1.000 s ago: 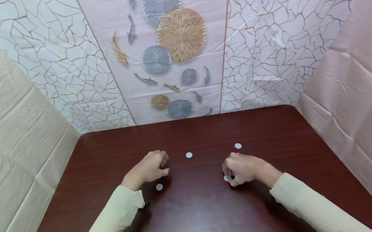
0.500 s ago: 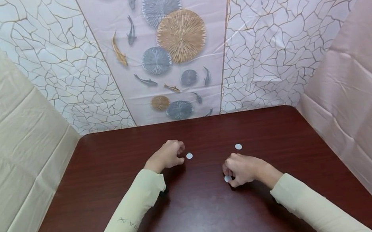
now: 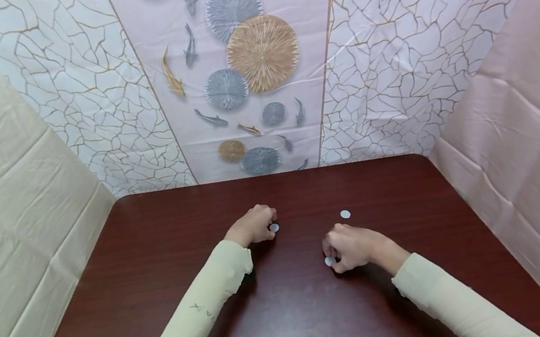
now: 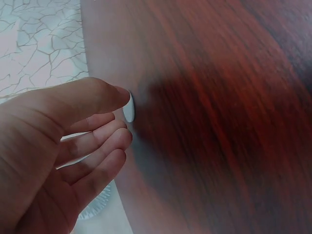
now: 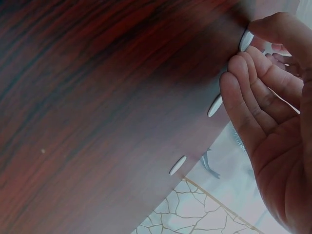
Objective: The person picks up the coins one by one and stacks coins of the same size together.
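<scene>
My right hand (image 3: 355, 244) pinches a small flat white disc (image 3: 330, 261) between curled thumb and forefinger; can't tell if it's off the wood. My left hand (image 3: 254, 227) has its thumb tip on a second small white disc (image 3: 274, 228), farther from me than the first, other fingers loosely bent; can't tell if the grip is closed. A third small white disc (image 3: 345, 214) lies just beyond my right knuckles. Right wrist cam has two white discs (image 5: 177, 165) past my fingertips, one partly behind a finger; can't match both to the head view. Pale cream sleeves (image 3: 201, 307), dark lettering on the left. Under it all, a glossy red-brown wood-grain table (image 3: 292, 316), far corners rounded. Behind: a wrinkled printed sheet (image 3: 263, 53) with fish, round grey and tan motifs, crackle pattern either side. Creased beige cloth (image 3: 2, 232) left, pinkish cloth (image 3: 533, 141) right.
</scene>
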Tool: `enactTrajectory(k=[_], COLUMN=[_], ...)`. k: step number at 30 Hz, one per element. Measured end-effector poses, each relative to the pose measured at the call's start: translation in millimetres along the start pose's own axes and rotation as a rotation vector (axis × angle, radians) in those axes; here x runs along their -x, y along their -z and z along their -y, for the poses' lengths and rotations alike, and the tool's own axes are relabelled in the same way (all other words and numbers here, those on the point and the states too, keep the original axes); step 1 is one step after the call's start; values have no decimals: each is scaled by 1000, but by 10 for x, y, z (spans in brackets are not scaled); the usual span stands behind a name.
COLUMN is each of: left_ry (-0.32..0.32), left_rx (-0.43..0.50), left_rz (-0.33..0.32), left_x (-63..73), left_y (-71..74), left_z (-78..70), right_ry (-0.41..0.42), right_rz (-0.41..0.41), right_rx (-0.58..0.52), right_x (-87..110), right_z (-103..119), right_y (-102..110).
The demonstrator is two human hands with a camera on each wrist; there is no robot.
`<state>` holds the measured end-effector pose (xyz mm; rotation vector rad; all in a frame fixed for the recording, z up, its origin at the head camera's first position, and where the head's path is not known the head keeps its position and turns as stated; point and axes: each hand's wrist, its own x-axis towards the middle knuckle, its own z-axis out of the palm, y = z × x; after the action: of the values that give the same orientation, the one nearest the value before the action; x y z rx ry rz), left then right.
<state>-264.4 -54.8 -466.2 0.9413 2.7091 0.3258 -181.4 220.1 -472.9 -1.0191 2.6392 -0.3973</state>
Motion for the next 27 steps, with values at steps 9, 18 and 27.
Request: enactTrajectory(k=[9, 18, 27], left_ry=[-10, -31, 8], left_rx=[-50, -89, -56], left_rz=[17, 35, 73], left_x=[-69, -220, -318], left_y=[-11, 3, -32], left_z=[-49, -31, 33], right_ry=[13, 3, 49], right_rz=[-27, -21, -43], right_rx=[2, -5, -3], right_x=[34, 50, 13], right_z=[-14, -26, -23], right_y=[-16, 1, -17])
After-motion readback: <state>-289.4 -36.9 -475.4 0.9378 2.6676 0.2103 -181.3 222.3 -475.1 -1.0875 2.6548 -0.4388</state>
